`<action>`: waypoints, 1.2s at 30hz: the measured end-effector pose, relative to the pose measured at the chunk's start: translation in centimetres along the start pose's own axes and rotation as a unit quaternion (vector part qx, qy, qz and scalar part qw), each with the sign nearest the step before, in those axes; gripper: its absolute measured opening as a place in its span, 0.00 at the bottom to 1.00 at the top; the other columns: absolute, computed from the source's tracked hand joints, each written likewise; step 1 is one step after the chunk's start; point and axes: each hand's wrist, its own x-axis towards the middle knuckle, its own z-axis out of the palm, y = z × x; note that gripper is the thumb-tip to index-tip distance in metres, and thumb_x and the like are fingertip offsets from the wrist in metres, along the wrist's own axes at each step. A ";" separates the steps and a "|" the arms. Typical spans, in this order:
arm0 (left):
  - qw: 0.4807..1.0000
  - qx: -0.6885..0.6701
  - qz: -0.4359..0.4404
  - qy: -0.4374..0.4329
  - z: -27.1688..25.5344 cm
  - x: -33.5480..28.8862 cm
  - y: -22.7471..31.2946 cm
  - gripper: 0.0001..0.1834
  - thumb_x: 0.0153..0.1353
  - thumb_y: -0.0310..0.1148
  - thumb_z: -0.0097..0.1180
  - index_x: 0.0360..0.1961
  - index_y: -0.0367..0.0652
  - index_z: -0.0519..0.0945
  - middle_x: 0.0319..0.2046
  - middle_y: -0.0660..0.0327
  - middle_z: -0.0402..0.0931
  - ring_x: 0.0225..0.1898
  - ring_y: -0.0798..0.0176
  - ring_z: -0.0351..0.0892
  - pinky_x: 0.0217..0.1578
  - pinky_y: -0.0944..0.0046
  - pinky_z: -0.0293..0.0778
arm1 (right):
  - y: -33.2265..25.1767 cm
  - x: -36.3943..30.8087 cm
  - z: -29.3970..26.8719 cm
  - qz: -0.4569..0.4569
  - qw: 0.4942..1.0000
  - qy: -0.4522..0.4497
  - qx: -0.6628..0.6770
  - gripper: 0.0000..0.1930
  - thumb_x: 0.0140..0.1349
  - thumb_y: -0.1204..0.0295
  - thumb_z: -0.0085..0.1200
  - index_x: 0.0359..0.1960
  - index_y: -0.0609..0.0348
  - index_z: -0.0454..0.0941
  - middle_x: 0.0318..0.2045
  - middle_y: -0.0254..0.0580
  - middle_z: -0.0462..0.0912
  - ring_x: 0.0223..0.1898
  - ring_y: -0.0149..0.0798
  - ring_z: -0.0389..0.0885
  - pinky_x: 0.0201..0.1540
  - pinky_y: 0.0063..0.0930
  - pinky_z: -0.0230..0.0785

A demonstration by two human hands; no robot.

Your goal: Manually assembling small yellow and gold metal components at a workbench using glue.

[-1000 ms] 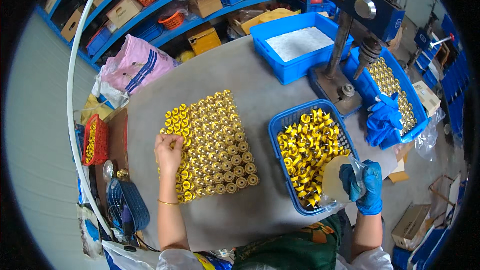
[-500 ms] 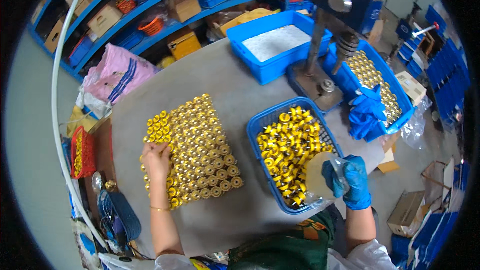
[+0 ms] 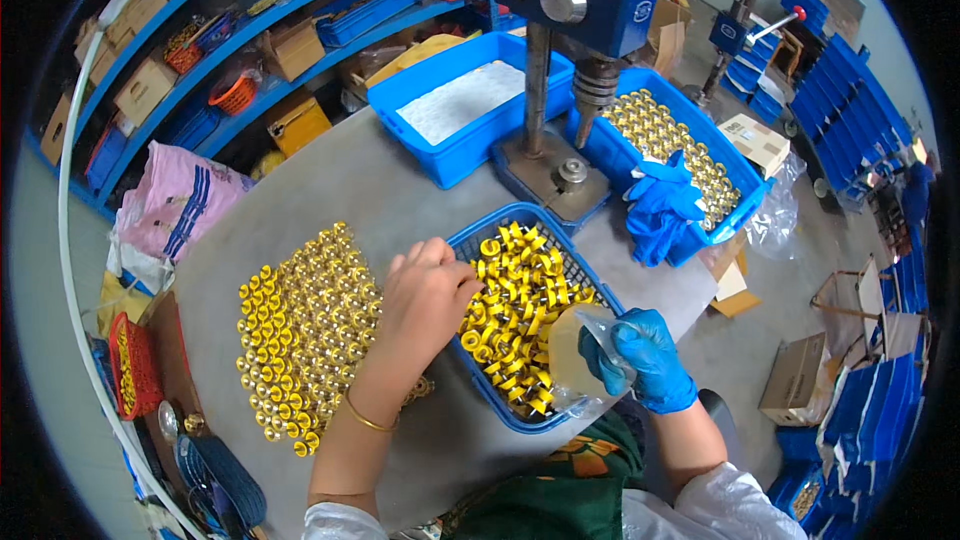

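Hanging over the left edge of the blue basket (image 3: 527, 427), the left hand (image 3: 425, 290) has half-bent fingers — I can't tell if they hold anything. The right hand (image 3: 645, 358) has its fingers wrapped round a clear plastic bag (image 3: 568, 360). A low left swing could knock down the gold rows (image 3: 318, 300) on the counter (image 3: 445, 450). The yellow parts (image 3: 515, 290), heaped in the basket, look round and bright.

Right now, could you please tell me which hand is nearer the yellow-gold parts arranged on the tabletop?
Left: the left hand is just right of the yellow-gold parts; the gloved right hand is farther off, at the right side of the blue mesh basket.
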 end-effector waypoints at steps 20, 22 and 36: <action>0.993 -0.113 -0.004 -0.019 4.4 1.5 2.0 0.07 0.47 0.31 0.51 0.19 0.38 0.73 0.23 0.56 0.67 0.28 0.55 0.68 0.29 0.60 0.63 | -0.5 0.3 -0.1 -0.015 0.999 -0.033 -0.004 0.18 0.58 0.63 0.40 0.16 0.60 0.72 0.15 0.35 0.73 0.18 0.25 0.69 0.22 0.17 0.60; 0.974 -0.208 -0.069 -0.065 3.5 0.5 1.9 0.08 0.51 0.29 0.46 0.21 0.34 0.72 0.22 0.55 0.65 0.25 0.57 0.67 0.27 0.64 0.62 | -1.2 0.5 0.2 0.003 0.999 -0.040 -0.013 0.18 0.59 0.63 0.40 0.17 0.60 0.73 0.16 0.35 0.74 0.19 0.26 0.70 0.23 0.17 0.61; 0.598 -0.764 -0.242 0.012 2.8 -3.2 3.9 0.06 0.47 0.18 0.52 0.28 0.37 0.73 0.29 0.66 0.68 0.32 0.72 0.67 0.37 0.74 0.62 | -1.1 0.6 1.5 0.012 0.998 -0.011 -0.063 0.20 0.55 0.61 0.43 0.12 0.61 0.72 0.11 0.38 0.73 0.14 0.28 0.70 0.20 0.18 0.62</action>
